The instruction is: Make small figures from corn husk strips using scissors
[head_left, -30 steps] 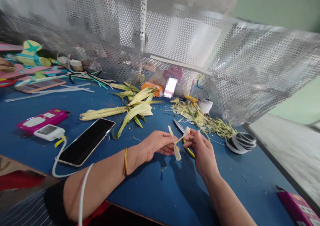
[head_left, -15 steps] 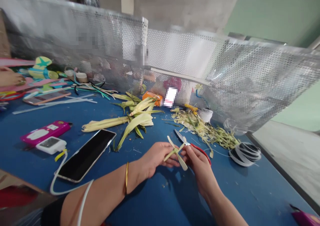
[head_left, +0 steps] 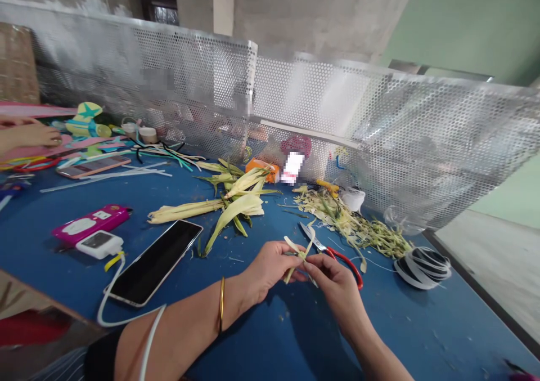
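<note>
two hands (head_left: 270,265) pinching crossed pale strips (head_left: 301,254); one lower end partly hidden

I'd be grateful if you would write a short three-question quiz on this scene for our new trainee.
1. True or false: the left hand and the right hand both touch the crossed pale strips.

2. Which of these on the blue table lies nearest the right hand?
a) the dark-screened phone
b) the red-handled scissors
c) the white-banded roll

3. Which forearm wears the gold-coloured bangle?

Key:
1. True.
2. b.
3. The left forearm.
</note>
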A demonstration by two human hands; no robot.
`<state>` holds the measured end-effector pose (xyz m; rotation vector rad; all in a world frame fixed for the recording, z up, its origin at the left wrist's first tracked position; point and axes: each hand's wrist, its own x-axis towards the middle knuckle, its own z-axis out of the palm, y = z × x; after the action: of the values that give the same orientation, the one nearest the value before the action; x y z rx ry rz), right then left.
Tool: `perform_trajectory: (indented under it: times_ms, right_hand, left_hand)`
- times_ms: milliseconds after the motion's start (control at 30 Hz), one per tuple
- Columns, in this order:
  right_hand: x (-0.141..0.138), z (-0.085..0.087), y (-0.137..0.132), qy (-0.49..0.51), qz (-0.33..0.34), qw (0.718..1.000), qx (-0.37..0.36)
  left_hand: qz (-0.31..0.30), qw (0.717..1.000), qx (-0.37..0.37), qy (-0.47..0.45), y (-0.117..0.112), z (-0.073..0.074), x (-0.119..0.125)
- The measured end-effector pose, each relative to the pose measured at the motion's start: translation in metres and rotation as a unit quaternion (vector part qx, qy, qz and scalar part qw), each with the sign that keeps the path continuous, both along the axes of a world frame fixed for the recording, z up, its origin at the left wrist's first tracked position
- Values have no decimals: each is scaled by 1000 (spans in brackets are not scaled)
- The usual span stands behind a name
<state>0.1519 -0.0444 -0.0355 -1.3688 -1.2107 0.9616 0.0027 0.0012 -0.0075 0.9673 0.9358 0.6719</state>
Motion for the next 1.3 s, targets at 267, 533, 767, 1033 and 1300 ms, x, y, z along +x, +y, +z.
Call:
perform_trajectory:
  times_ms: [267, 533, 767, 1033, 1300]
  right_hand:
    - [3, 3, -4, -194, -5, 974, 117]
    - [1, 2, -7, -251, 18, 960, 127]
    - [0, 4, -7, -275, 18, 953, 124]
    - [0, 6, -7, -262, 19, 959, 108]
    - [1, 3, -3, -103, 1, 994, 48]
  left_hand:
    - [-11, 1000, 24, 2, -2, 2, 0]
    - [-34, 998, 57, 7, -3, -5, 1]
    - [-41, 996, 70, 42, -2, -7, -1]
    - [-28, 995, 78, 47, 1, -10, 1]
    - [-26, 999, 40, 16, 4, 3, -5]
